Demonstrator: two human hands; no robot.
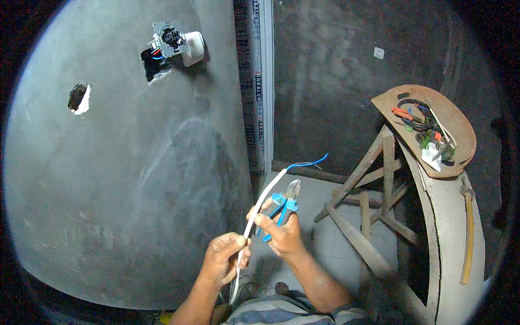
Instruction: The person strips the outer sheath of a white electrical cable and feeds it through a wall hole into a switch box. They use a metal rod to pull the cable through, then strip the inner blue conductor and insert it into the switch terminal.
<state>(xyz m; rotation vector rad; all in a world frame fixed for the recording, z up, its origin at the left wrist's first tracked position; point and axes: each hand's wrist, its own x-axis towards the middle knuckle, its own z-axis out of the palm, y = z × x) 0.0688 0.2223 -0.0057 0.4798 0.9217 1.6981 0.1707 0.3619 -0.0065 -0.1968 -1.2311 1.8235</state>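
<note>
My left hand [227, 254] pinches a white sheathed cable [265, 192] low on its length. A blue wire [306, 164], with a thinner pale strand beside it, comes out of the cable's top end. My right hand [284, 238] holds cutting pliers [287, 203] with blue handles, jaws upward, and its thumb lies against the cable just above my left hand. On the grey wall at upper left, a switch or socket mechanism [170, 38] and a white fitting [193, 49] hang beside a square box opening [154, 65] with coloured wires.
A ragged hole [78, 97] is at wall left. At right, a curved wooden tray [452, 114] of tools and cables sits on a curved board [449, 222] beside a yellow-handled hammer [468, 238]. Wooden trestle legs [352, 173] stand on the tiled floor. A small white plate [378, 52] is on the dark wall.
</note>
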